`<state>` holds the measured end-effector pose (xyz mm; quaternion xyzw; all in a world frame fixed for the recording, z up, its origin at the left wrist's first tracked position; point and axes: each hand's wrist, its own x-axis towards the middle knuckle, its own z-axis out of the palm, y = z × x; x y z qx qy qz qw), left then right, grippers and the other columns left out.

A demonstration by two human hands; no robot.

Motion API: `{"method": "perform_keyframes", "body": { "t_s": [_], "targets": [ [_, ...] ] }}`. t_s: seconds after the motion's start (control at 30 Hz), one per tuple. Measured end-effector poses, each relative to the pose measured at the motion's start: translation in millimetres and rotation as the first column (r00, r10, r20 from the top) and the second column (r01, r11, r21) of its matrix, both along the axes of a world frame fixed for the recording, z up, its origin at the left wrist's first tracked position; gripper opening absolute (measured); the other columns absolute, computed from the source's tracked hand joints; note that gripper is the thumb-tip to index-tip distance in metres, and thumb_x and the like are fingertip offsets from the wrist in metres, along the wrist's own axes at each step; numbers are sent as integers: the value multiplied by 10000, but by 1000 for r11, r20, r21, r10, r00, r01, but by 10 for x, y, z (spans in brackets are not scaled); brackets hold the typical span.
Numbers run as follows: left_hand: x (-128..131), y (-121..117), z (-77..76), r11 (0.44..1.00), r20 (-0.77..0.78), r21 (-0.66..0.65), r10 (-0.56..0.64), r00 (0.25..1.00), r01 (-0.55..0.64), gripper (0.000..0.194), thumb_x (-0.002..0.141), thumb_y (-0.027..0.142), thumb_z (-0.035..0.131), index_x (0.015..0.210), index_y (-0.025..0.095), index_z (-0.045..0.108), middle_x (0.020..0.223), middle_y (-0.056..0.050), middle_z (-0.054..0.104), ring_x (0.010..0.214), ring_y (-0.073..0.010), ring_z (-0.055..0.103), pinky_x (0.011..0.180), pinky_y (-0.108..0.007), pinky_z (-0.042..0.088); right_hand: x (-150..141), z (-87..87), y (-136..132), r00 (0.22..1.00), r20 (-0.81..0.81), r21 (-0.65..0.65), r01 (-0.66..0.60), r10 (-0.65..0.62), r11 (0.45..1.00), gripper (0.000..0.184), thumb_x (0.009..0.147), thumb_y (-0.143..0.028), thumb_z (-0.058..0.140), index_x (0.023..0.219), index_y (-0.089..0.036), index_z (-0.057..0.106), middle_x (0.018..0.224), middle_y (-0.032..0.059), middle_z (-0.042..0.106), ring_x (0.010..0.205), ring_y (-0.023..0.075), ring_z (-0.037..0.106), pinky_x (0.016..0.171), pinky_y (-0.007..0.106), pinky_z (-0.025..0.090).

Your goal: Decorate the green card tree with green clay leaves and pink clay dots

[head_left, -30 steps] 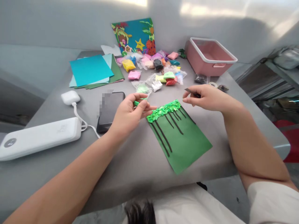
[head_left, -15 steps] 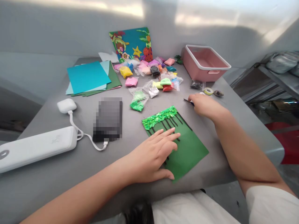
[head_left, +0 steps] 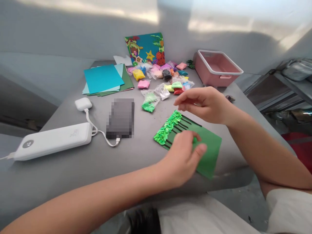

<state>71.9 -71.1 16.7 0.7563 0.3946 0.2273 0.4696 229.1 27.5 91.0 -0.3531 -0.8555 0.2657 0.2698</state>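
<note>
My left hand (head_left: 182, 159) is over the lower part of a green card (head_left: 212, 146), its fingers curled and its thumb bent in. A small bright green piece of clay (head_left: 195, 140) shows between the fingers. Above the card's far edge hovers my right hand (head_left: 204, 105), thumb and fingers brought near each other; whatever is at the tips is too small to make out. Many little green clay leaves (head_left: 168, 127) cover one end of the card, with thin black strips (head_left: 184, 125) running from them. The left hand hides part of these strips.
Bagged coloured clay (head_left: 149, 100) lies beyond the card. Farther back are a pink bin (head_left: 214, 74), a sea-themed clay picture (head_left: 146, 48) and stacked coloured sheets (head_left: 103, 79). On the left are a pixelated dark device (head_left: 122, 118), a white power bank (head_left: 56, 139) and a white charger case (head_left: 83, 104).
My left hand has lifted off the card and curled its fingers. My right hand has come left from the dark pointed tool toward the card. The card has turned slightly.
</note>
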Motion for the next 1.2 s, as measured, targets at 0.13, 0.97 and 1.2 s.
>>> {"method": "perform_keyframes", "body": {
  "t_s": [0.13,0.97,1.2],
  "targets": [
    [-267,436,176,946,101,-93,320,942,-312,349,1012,455,409,922,208,638,1046,-92,709,1074,-274,660,984,-464,538,-92,-108,234,980,-192,-114,-78,56,990,172,917,-293,675,1002,-167,756,945,54,759,848,148,688,779,292,552],
    [-867,841,-125,658,428,-747,588,686,-99,263,753,298,907,990,228,818,920,-1,782,841,-95,716,807,-179,582,-389,-640,350,983,-150,300,-58,107,952,46,982,-167,604,946,-175,630,891,41,686,824,128,650,754,255,561],
    [-817,831,-150,598,404,-794,656,637,-111,183,867,304,807,865,121,792,832,-26,735,698,-72,665,663,-146,584,-345,-544,410,860,-470,-186,124,-199,975,135,982,-223,629,1015,-170,749,802,10,749,681,103,715,666,237,623]
  ]
}}
